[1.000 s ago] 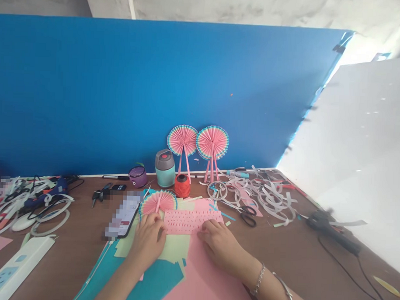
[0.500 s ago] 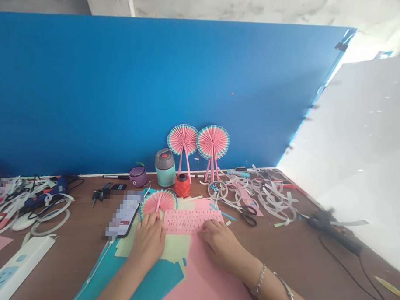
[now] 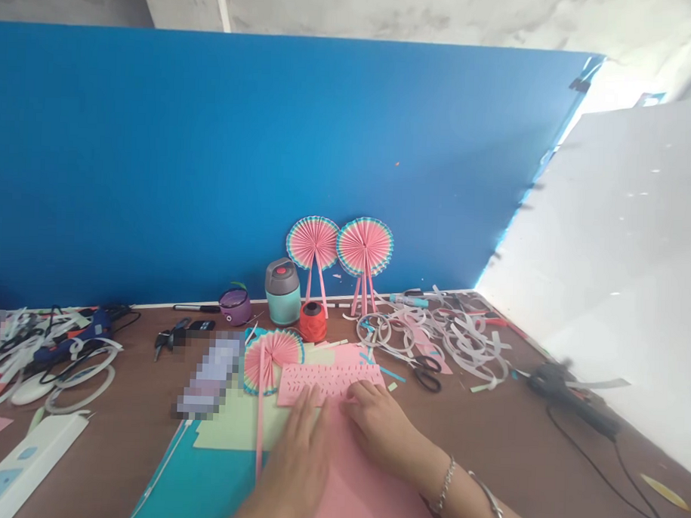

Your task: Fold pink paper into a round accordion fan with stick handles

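Pink strip (image 3: 304, 375) is lying under the left hand's (image 3: 298, 457) slightly spread fingers; the right hand's (image 3: 379, 423) are curling, grip unclear; uneven pressing could skew it.

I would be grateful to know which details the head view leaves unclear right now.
All in the head view:
- Phone: screen unreadable, pixelated.
- Left hand: blurred, hiding whatever lies beneath.
- Right hand: curled fingers hide their grip, if any, on the marked pink paper.
- Marks on that paper: too small to identify.
- Power strip: cut off by the picture's edge.
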Tool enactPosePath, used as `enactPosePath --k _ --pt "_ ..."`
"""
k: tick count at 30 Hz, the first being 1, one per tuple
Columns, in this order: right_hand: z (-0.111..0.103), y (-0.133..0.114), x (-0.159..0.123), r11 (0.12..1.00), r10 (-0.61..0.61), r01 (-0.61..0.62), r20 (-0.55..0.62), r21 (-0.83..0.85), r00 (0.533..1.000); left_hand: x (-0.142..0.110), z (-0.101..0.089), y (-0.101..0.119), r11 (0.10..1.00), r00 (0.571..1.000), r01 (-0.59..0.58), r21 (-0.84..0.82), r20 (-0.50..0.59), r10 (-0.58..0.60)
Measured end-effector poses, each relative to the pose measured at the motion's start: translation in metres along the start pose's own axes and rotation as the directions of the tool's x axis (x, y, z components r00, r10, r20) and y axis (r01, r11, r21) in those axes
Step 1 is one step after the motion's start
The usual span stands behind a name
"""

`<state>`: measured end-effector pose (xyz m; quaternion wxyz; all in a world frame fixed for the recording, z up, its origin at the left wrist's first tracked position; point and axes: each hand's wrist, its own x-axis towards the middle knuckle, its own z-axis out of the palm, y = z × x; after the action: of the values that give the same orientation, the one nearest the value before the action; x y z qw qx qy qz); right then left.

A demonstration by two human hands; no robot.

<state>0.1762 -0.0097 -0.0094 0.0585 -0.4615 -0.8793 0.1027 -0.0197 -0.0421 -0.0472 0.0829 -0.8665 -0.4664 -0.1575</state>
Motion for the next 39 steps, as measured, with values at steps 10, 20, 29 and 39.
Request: enactPosePath --k 10,20,29,39 --pt "0.0 -0.002 0.0 0.999 0.032 -0.032 -0.013 -0.002 0.999 -0.01 0.008 0.006 0.995 0.99 0.098 0.03 0.101 -0.101" --pt "0.005 0.003 0.008 0.997 -0.036 0.033 -0.042 -0.072 0.998 -0.007 0.0 -0.008 0.958 0.959 0.276 0.08 0.049 -0.28" --pt "0.025 0.012 0.018 0.964 -0.18 0.128 -0.217 -0.233 0.959 0.024 -0.022 -0.017 0.969 0.987 0.161 -0.188 0.03 -0.158" --pt "0.019 0.008 0.014 0.991 -0.097 0.078 -0.177 -0.107 0.98 0.025 -0.02 -0.019 0.968 0.986 0.142 -0.208 0.115 -0.12"
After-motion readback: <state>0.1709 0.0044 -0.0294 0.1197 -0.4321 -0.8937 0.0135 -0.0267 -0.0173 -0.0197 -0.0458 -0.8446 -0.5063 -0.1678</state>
